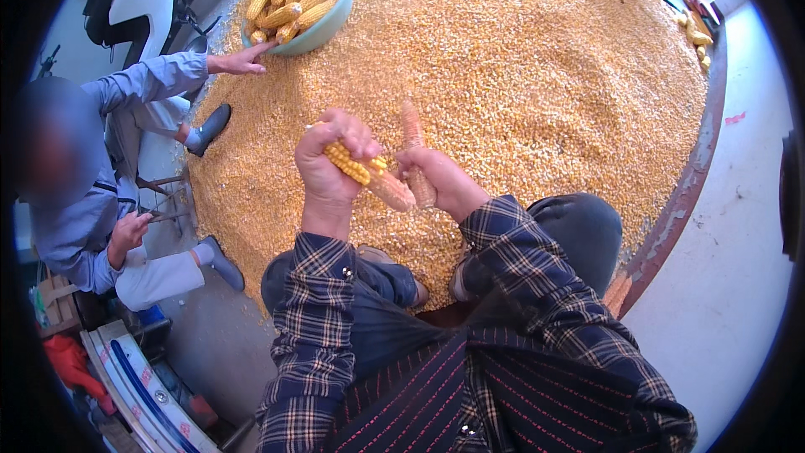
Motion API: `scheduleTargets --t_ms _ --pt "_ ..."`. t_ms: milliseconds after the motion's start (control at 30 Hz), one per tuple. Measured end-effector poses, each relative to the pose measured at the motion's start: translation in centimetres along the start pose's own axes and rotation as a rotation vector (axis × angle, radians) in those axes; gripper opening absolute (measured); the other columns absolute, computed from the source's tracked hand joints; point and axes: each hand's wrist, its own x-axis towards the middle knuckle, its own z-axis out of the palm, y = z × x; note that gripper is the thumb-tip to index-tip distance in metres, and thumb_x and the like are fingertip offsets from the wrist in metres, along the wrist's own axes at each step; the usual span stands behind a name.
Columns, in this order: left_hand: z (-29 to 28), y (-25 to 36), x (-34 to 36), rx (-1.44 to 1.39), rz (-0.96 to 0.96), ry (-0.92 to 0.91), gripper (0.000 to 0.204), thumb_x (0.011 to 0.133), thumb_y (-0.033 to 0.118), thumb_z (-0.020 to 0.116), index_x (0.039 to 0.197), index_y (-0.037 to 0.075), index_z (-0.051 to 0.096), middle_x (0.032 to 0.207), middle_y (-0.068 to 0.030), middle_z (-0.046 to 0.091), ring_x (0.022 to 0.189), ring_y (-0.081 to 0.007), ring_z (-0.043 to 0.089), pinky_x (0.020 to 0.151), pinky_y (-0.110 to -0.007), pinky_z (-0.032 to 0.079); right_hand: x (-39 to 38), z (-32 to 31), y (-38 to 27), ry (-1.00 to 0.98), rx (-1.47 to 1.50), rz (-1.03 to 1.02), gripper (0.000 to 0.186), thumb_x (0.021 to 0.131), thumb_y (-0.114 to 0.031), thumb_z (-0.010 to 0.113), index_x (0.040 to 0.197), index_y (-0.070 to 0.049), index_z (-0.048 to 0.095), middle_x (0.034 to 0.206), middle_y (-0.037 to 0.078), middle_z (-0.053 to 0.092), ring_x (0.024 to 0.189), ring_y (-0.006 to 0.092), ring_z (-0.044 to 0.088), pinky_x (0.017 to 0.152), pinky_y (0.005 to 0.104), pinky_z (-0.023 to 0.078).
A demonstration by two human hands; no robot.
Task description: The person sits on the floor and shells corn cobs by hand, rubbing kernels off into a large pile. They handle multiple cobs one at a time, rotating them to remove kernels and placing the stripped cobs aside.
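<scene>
The left hand [329,172] is wrapped around a partly shelled ear [349,164], just left of the centre of the frame; the right hand [443,182], to its right, grips a bare cob [412,130] with the fingers closed around its lower part. Whether cob and ear touch cannot be told. For sound shelling, the ear is probably best held firmly and turned in small steps, with the cob pressed along the edge of the remaining kernels and the fingertips kept clear of the rubbing line. The ear's long axis slants from upper left to lower right, its stripped end pointing lower right; the cob stands nearly upright in the frame, its free end toward the top. Around them spreads the kernel pile [545,92]; at upper left, a green basin [339,20] holds whole ears [295,2].
</scene>
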Motion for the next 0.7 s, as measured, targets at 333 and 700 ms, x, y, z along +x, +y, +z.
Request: scheduleTargets --t_ms 333,700 --pt "-0.1 -3.2 0.6 0.158 0.090 0.507 0.046 0.090 0.053 0.049 0.098 0.008 0.053 0.084 -0.0060 0.059 0.081 -0.0195 0.059 0.078 -0.038 0.049 -2.2 2.2 0.3 0.064 -0.090 -0.299 0.020 0.084 -0.015 0.059 0.099 -0.001 0.058 0.089 0.009 0.062 0.078 0.0166 0.061 0.067 0.0278 0.050" --pt "0.0 -7.7 -0.7 0.672 -0.108 0.498 0.058 0.093 0.063 0.022 0.102 0.013 0.051 0.075 -0.0007 0.056 0.062 -0.0089 0.054 0.049 -0.023 0.044 -3.2 2.7 -3.7 0.251 -0.100 -0.510 0.024 0.081 -0.017 0.060 0.099 -0.001 0.057 0.086 0.004 0.058 0.075 0.0140 0.056 0.069 0.0275 0.044"
